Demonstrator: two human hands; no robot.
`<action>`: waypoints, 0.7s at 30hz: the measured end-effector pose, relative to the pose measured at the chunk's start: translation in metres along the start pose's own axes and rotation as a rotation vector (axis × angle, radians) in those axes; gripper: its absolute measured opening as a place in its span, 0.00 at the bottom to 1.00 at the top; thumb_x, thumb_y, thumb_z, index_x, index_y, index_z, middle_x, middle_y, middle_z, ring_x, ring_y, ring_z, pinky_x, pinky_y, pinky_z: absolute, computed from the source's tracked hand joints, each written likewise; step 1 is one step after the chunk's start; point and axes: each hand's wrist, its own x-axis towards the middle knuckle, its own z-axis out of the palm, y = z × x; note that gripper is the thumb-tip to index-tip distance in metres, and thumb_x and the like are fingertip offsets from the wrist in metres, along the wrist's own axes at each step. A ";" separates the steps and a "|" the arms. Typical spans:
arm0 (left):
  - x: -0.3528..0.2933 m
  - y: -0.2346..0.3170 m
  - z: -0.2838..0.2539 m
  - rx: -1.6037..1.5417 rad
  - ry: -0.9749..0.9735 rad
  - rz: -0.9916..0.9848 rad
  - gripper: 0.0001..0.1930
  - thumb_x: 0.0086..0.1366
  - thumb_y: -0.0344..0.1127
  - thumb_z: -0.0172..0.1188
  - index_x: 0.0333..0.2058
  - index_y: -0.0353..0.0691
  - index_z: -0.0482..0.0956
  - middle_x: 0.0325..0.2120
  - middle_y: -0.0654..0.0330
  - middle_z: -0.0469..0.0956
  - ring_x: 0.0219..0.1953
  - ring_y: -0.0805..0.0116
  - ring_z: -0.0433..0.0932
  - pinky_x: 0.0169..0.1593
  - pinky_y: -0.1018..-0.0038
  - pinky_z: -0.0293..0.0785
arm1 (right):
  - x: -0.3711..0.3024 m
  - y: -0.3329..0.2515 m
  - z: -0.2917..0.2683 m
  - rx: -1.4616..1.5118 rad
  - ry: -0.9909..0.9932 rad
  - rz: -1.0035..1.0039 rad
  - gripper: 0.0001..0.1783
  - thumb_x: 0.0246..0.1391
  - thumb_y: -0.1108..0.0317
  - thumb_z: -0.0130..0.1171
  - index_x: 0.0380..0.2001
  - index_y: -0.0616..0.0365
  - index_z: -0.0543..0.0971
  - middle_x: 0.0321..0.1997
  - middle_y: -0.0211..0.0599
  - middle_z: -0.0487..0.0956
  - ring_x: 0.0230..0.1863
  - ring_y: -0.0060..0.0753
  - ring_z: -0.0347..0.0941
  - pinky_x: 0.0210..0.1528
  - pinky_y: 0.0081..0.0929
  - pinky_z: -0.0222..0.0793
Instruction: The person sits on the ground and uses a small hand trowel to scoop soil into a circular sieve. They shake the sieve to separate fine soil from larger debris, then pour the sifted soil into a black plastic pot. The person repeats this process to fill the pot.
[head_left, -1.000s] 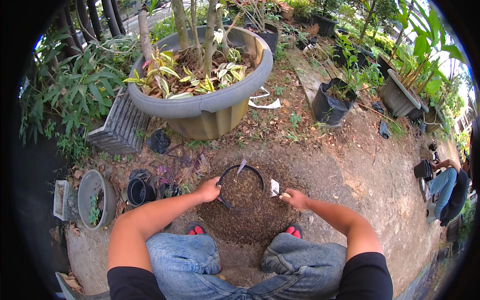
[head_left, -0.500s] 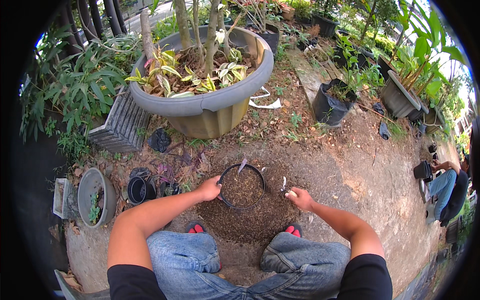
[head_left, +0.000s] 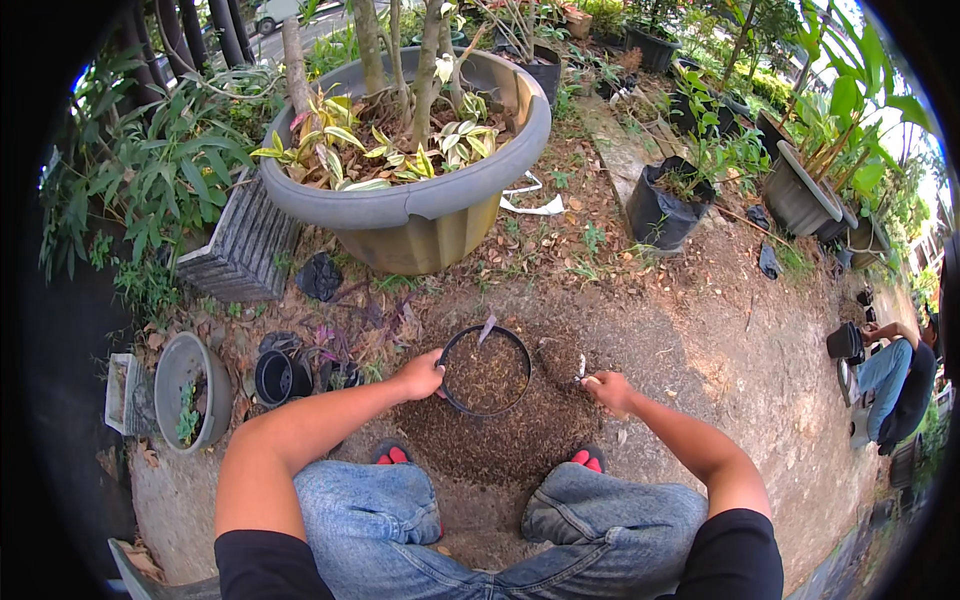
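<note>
My left hand (head_left: 420,374) is closed on the left rim of a round black pot (head_left: 527,352), which looks filled with brown, chaffy soil. A pale strip (head_left: 487,328) sticks up at the pot's far edge. In my right hand (head_left: 606,391) is the handle of a small trowel (head_left: 582,366). Its blade is largely covered by a heap of soil (head_left: 556,358), just right of the pot. Around and in front of the pot spreads a loose soil pile (head_left: 505,448), between my feet and the pot.
A large grey planter (head_left: 405,230) with trees stands beyond the pot. To the left are an empty black pot (head_left: 270,380) and a grey bowl planter (head_left: 190,350). A black bag planter (head_left: 660,212) stands at far right. Another person (head_left: 905,385) sits at the right edge.
My right hand has moved slightly right and nearer the soil surface, and the trowel now carries a heap of soil. My left hand stays on the pot's rim.
</note>
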 end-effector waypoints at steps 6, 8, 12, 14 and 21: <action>0.008 0.000 0.001 0.012 -0.023 -0.030 0.15 0.77 0.29 0.43 0.58 0.35 0.66 0.34 0.55 0.81 0.32 0.64 0.85 0.41 0.66 0.82 | 0.041 0.047 0.023 -0.524 0.355 -0.349 0.29 0.65 0.41 0.55 0.43 0.61 0.79 0.31 0.49 0.82 0.25 0.41 0.82 0.32 0.41 0.79; 0.005 0.005 0.002 0.026 -0.016 -0.045 0.15 0.77 0.29 0.43 0.58 0.35 0.66 0.35 0.55 0.82 0.32 0.64 0.85 0.41 0.66 0.82 | 0.037 0.039 0.036 -0.497 0.312 -0.384 0.30 0.64 0.40 0.56 0.43 0.61 0.79 0.31 0.49 0.83 0.25 0.43 0.82 0.34 0.42 0.80; 0.000 -0.004 -0.003 0.022 -0.012 -0.034 0.15 0.77 0.29 0.42 0.58 0.35 0.66 0.35 0.54 0.82 0.32 0.64 0.85 0.42 0.66 0.81 | -0.001 -0.014 0.033 -0.084 -0.024 -0.068 0.26 0.66 0.41 0.54 0.35 0.56 0.78 0.23 0.35 0.76 0.23 0.29 0.77 0.24 0.35 0.72; 0.005 -0.007 -0.002 0.015 -0.014 -0.015 0.15 0.77 0.29 0.42 0.58 0.35 0.66 0.35 0.54 0.82 0.33 0.64 0.85 0.42 0.66 0.81 | -0.003 -0.011 0.025 0.074 -0.135 -0.012 0.25 0.67 0.41 0.54 0.32 0.54 0.76 0.21 0.30 0.73 0.19 0.27 0.72 0.21 0.32 0.69; 0.000 0.001 -0.002 0.008 -0.023 0.001 0.16 0.75 0.30 0.44 0.58 0.33 0.66 0.33 0.52 0.83 0.32 0.60 0.87 0.40 0.64 0.81 | -0.011 -0.003 0.015 0.132 -0.093 -0.030 0.25 0.66 0.42 0.56 0.31 0.54 0.74 0.20 0.26 0.70 0.16 0.24 0.67 0.19 0.29 0.66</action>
